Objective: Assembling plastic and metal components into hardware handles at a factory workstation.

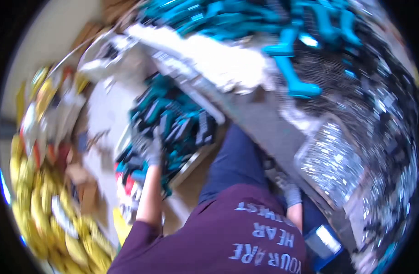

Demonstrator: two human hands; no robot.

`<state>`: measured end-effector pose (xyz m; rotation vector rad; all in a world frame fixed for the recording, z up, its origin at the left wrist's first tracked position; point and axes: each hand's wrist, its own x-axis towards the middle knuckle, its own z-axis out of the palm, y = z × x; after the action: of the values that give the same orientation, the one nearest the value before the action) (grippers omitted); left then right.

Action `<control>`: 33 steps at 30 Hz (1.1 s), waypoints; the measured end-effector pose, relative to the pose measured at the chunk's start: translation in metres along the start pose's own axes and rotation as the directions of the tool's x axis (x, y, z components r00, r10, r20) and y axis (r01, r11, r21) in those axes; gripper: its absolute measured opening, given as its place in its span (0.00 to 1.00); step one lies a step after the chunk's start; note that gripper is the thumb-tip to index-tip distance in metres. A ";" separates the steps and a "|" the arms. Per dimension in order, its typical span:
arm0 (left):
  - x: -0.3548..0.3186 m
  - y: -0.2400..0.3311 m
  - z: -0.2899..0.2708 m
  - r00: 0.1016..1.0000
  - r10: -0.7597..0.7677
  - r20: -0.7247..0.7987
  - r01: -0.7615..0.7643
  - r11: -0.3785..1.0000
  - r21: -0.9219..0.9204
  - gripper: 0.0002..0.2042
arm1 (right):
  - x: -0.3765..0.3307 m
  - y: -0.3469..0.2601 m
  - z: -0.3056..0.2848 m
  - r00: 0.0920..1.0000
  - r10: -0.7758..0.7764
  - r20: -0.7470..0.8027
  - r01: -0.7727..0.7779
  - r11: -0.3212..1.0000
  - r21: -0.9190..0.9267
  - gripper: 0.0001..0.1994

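Observation:
My left hand, in a grey glove, reaches into a box heaped with teal and black plastic pieces that look like tool housings. Its fingers are smeared by motion, so whether it grips a piece is unclear. Down at my right side, beside the edge of the workbench, is my right hand, also gloved in grey. Blur and the dark surroundings hide its fingers and anything in them.
Teal pistol-shaped housings lie piled across the bench. A clear tray of small shiny metal parts stands at its near edge, and many dark and silvery parts spread to the right. Yellow bundles and cardboard boxes are at left.

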<state>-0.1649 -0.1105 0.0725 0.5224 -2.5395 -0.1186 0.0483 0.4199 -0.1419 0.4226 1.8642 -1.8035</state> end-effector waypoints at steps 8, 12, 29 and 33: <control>-0.040 0.254 -0.068 0.829 0.550 -0.106 -0.370 0.396 -0.840 0.36 | -0.133 -0.274 0.034 0.959 -0.283 0.009 0.281 0.950 -0.137 0.17; -0.072 0.318 -0.075 0.672 0.721 -0.169 -0.460 0.228 -0.858 0.35 | -0.187 -0.266 -0.045 0.958 -0.240 -0.156 0.152 0.889 -0.433 0.23; -0.070 0.316 -0.080 0.627 0.777 -0.067 -0.538 0.368 -0.759 0.29 | -0.095 -0.457 -0.257 0.425 -0.389 -0.817 -0.713 0.413 -0.567 0.26; -0.071 0.318 -0.080 0.620 0.780 -0.089 -0.544 0.345 -0.765 0.27 | -0.081 -0.451 -0.291 0.494 -0.419 -0.762 -0.721 0.292 -0.628 0.26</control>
<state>-0.1760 0.2120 0.1650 -0.9757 -2.4437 -0.9333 -0.1749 0.6864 0.2754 1.1237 2.9313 0.2606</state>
